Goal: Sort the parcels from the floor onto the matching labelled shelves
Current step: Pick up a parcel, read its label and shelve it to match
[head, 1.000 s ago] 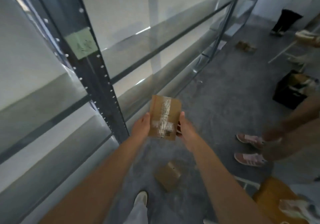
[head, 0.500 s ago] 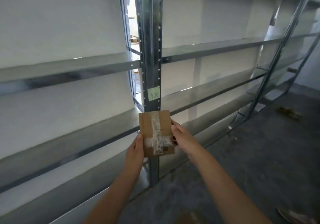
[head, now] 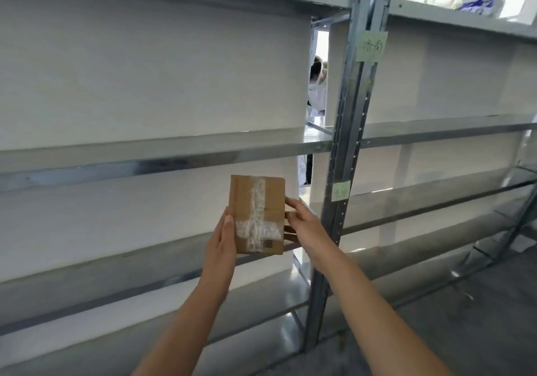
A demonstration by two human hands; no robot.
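- We hold the cardboard parcel upright in mid-air at the centre of the frame, in front of the metal racking and not yet on any shelf.
- Our left hand grips its left edge, with the thumb lying up the front face. The fingers behind it are hidden.
- Our right hand grasps the right edge, its fingers curled onto the side of the box.
- The parcel looks small and flat, so we judge it to be light. The board keeps its shape between the hands, which suggests it is fairly stiff.
- The clear tape crossing the front looks glossy and crinkled, and we expect it to be slick. The bare cardboard edges are the better place to take hold, as both hands do now.
- A barcode sticker sits low on the front face. We cannot read any address on it.
- Two notes are stuck on the upright post, right of centre: the upper green label and the lower green label. Their handwriting is too blurred for us to read.
- The middle shelf runs just above the parcel's top edge. Which shelf matches the parcel we cannot tell.
- We think one hand could carry it, but gripping both edges gives a steadier set-down.
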